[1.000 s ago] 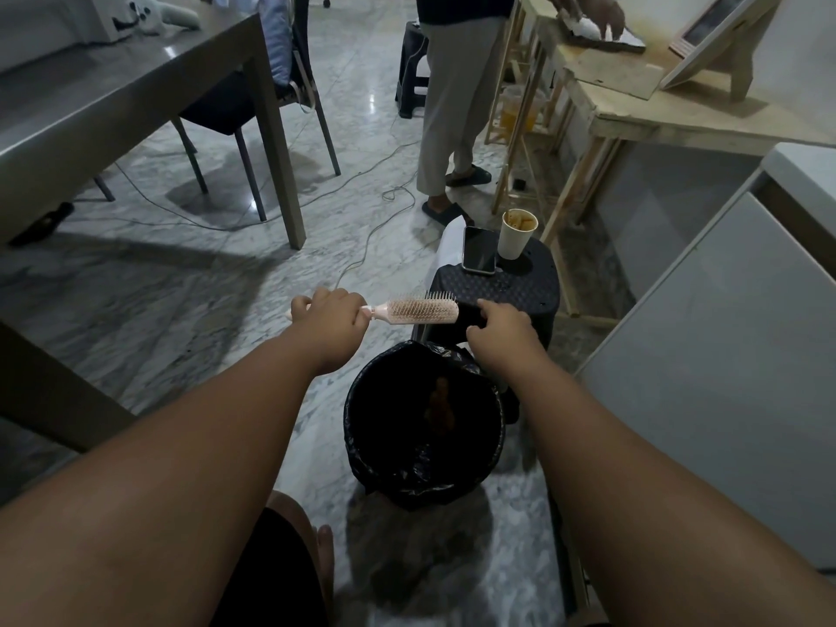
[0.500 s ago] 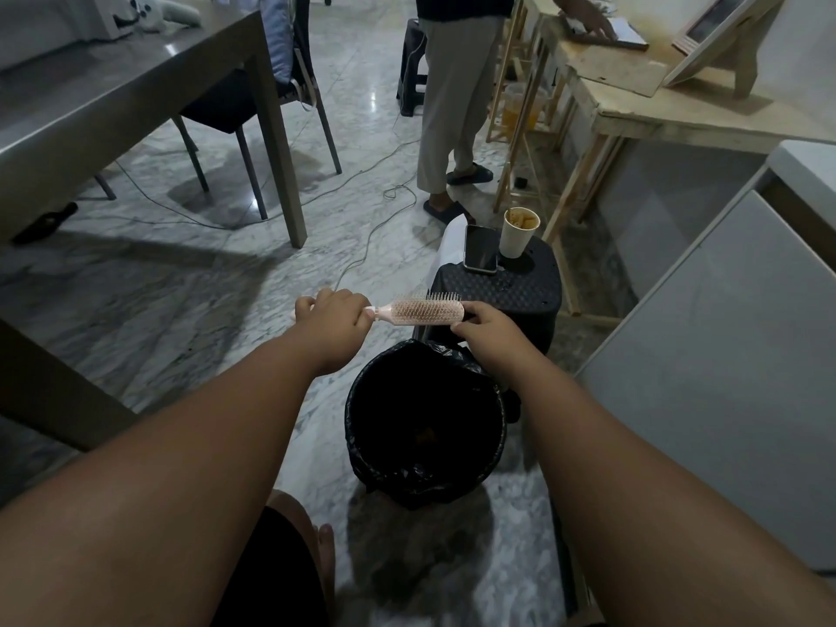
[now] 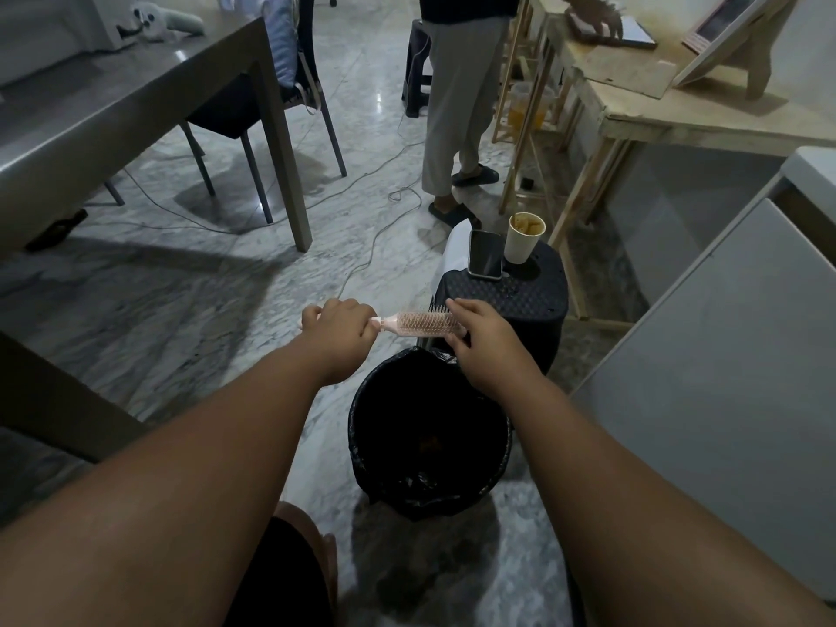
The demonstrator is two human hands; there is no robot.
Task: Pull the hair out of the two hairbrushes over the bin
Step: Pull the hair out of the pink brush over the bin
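My left hand (image 3: 337,330) grips the brush (image 3: 423,324) handle mid-frame; right hand (image 3: 479,330) pinches its bristled head above the bin (image 3: 362,427). Light, stiff plastic, I'd say; hair plucks from the bristles.

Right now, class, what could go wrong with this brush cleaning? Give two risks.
The pink round hairbrush sits over the far rim of the black-lined round bin, so pulled hair may land on the marble floor.
The right hand works close to the black plastic stool; a jerk could knock the paper cup or dark phone.
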